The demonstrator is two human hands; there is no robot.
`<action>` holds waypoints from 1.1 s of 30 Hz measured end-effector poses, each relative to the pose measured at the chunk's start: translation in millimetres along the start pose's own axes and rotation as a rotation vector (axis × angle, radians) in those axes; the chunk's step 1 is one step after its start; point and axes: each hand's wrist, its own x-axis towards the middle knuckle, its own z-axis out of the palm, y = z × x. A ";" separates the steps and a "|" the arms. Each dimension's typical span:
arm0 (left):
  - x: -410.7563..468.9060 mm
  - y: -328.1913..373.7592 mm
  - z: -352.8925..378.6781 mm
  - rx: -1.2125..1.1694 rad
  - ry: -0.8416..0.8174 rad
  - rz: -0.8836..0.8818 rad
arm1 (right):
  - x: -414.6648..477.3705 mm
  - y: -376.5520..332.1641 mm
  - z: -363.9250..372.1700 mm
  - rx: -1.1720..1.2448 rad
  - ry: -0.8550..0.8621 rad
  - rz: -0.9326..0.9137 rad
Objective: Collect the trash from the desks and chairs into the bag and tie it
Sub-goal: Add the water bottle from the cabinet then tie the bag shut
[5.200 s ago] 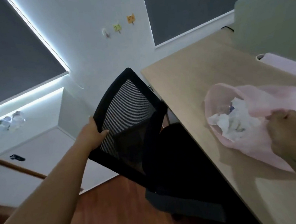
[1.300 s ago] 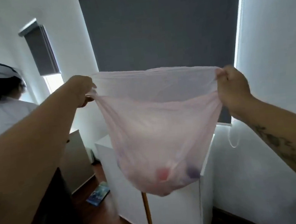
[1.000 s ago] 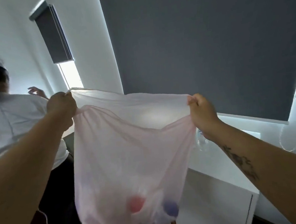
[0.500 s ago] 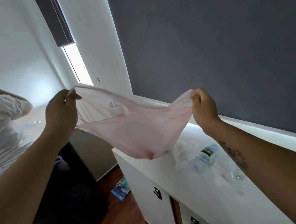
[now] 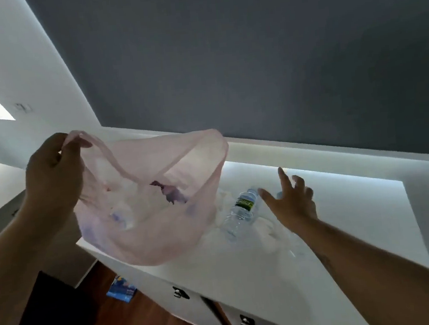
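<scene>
A thin pink plastic bag (image 5: 152, 236) rests with its bottom on the left end of a white cabinet top (image 5: 345, 228), mouth wide. White paper and purple scraps show inside it. My left hand (image 5: 52, 178) pinches the bag's left rim and holds it up. A clear plastic water bottle (image 5: 240, 212) with a green label lies on its side just right of the bag, among crumpled clear plastic and white paper (image 5: 273, 235). My right hand (image 5: 290, 199) hovers over the bottle's cap end, fingers spread, holding nothing.
A dark grey roller blind (image 5: 250, 54) hangs behind the cabinet, with a lit strip along the sill. White cabinet doors with dark handles (image 5: 180, 294) face me. A blue packet (image 5: 122, 291) lies on the wooden floor at the left.
My right hand has let go of the bag's right rim and moved down toward the bottle. The bag has dropped onto the cabinet top. The view has tilted down and the other person is out of view.
</scene>
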 end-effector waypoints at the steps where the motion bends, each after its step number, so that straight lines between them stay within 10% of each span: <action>1: 4.0 -1.6 4.1 0.006 -0.020 0.005 | -7.4 10.3 6.7 -0.067 -0.050 0.053; 7: 18.8 -9.5 12.1 0.017 -0.130 0.066 | -16.7 7.0 -4.7 -0.008 -0.050 0.161; 14: 41.7 -16.6 -15.5 0.049 -0.105 0.006 | -61.4 -192.0 -67.0 0.692 0.334 -0.645; 21: 45.3 -26.2 -48.8 0.031 -0.080 -0.160 | -77.8 -241.4 3.0 0.035 -0.100 -0.958; 24: 45.4 -29.0 -51.3 0.038 -0.091 -0.174 | -62.7 -239.1 13.2 -0.219 -0.038 -0.902; 28: 46.9 -32.8 -40.7 0.051 -0.114 -0.184 | -51.2 -206.5 -4.6 -0.019 0.468 -0.832; 31: 44.9 -34.4 -26.0 0.063 -0.127 -0.166 | -38.3 -133.5 -0.5 0.189 0.690 -0.345; 33: 43.8 -38.7 -17.0 0.061 -0.137 -0.151 | -37.8 -88.7 15.2 0.151 0.540 -0.105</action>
